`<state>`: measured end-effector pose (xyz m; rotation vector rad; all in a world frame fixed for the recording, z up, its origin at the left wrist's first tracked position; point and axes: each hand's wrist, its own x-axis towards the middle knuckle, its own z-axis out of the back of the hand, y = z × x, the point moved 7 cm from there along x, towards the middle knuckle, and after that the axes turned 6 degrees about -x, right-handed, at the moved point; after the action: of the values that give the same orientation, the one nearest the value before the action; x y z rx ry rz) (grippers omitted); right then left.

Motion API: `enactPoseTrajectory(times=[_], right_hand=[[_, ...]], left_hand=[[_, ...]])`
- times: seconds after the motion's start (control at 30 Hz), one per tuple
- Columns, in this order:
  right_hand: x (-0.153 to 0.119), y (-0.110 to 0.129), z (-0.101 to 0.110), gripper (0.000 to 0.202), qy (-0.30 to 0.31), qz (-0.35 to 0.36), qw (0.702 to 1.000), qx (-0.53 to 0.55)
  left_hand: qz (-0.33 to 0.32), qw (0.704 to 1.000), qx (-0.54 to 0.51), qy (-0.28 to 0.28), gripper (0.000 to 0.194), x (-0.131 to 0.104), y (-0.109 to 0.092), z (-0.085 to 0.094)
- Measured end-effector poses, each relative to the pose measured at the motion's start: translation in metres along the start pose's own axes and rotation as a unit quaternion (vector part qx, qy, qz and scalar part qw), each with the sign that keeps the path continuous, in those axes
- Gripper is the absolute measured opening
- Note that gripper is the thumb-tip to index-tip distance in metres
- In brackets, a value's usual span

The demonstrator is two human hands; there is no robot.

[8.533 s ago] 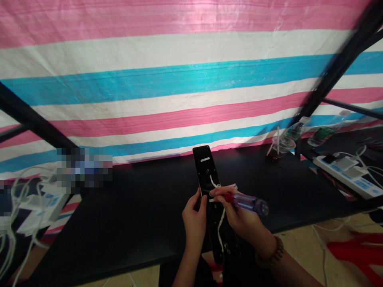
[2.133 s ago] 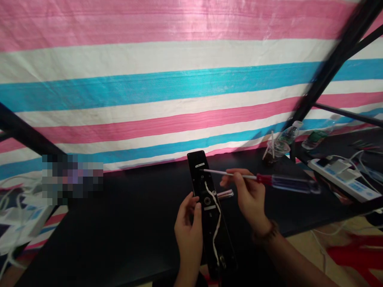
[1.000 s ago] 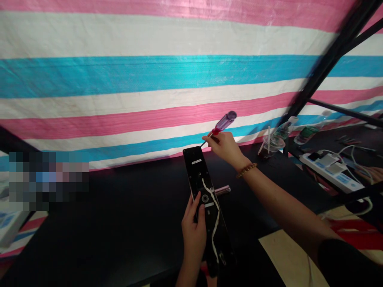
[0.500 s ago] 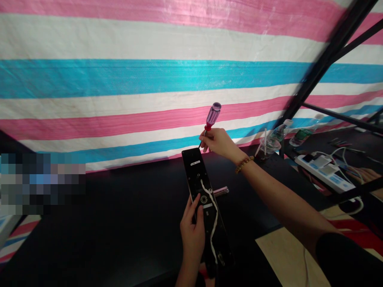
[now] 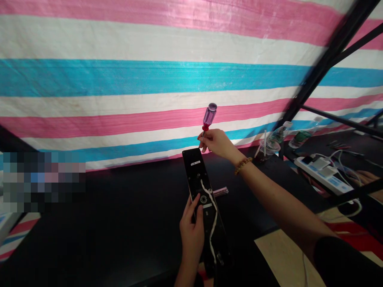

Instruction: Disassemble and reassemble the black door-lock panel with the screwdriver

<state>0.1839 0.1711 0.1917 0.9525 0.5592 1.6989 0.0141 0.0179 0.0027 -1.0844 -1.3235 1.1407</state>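
My left hand [image 5: 191, 227] is closed around the left edge of a long black panel [image 5: 193, 167], with the thumb and fingers on its upper face. A white cable [image 5: 214, 223] runs down that face past a round fitting and small screw holes. My right hand [image 5: 217, 143] pinches the metal shaft of a screwdriver [image 5: 210, 114] at the panel's far end. The screwdriver's purple handle with a red collar points up, leaning slightly right. Its tip is hidden by my fingers, so I cannot tell whether it sits on a screw.
A pinkish clear object [image 5: 220, 191] lies right of the panel on the black table [image 5: 119, 223]. Farther right are a plastic cup [image 5: 266, 147], bottles [image 5: 301, 138] and a white power strip [image 5: 326, 175]. Another person's hand [image 5: 366, 177] is at the right. A striped sheet [image 5: 149, 75] hangs behind.
The screwdriver's handle has shifted a little left and stands slightly more upright. My right hand has moved slightly left with it; my left hand and the panel stay nearly where they were.
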Motion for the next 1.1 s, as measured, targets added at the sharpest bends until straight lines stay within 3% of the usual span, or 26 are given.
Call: enactPoseTrajectory(times=[0.13, 0.2, 0.27, 0.4, 0.47, 0.6, 0.77, 0.83, 0.97, 1.1], right_hand=[[0.002, 0.005, 0.009, 0.03, -0.099, 0.008, 0.989, -0.106], [0.002, 0.008, 0.012, 0.029, -0.124, 0.014, 0.985, -0.122], [0.001, 0.007, 0.012, 0.025, -0.113, 0.007, 0.989, -0.09], [-0.001, 0.005, 0.0, 0.019, 0.008, 0.0, 0.999, 0.051], [-0.002, 0.007, -0.003, 0.015, 0.034, 0.007, 0.996, 0.079], [-0.002, 0.006, 0.005, 0.016, -0.044, -0.008, 0.999, 0.005], [-0.004, 0.006, 0.017, 0.034, -0.139, -0.02, 0.985, -0.099], [-0.005, 0.002, 0.017, 0.028, -0.131, -0.023, 0.988, -0.082], [-0.006, -0.002, 0.007, 0.013, -0.054, 0.0, 0.999, -0.005], [-0.007, -0.005, 0.005, 0.018, -0.036, 0.007, 0.999, 0.023]], left_hand=[[0.015, 1.0, -0.009, -0.001, 0.042, 0.0, 0.003, 0.0], [0.016, 1.0, -0.008, 0.0, 0.043, 0.0, 0.003, 0.0], [0.015, 1.0, -0.012, 0.0, 0.043, 0.0, 0.003, 0.0], [0.014, 1.0, -0.017, -0.001, 0.042, 0.001, 0.002, 0.0], [0.014, 1.0, -0.013, 0.0, 0.042, 0.001, 0.002, 0.0], [0.014, 1.0, -0.002, 0.005, 0.043, 0.001, 0.001, 0.001], [0.024, 1.0, -0.005, 0.003, 0.045, 0.001, 0.001, 0.001], [0.027, 1.0, -0.005, -0.001, 0.046, 0.001, 0.002, 0.001], [0.028, 1.0, -0.005, -0.003, 0.044, 0.001, 0.003, 0.001], [0.028, 1.0, -0.002, -0.01, 0.043, 0.0, 0.004, 0.001]])
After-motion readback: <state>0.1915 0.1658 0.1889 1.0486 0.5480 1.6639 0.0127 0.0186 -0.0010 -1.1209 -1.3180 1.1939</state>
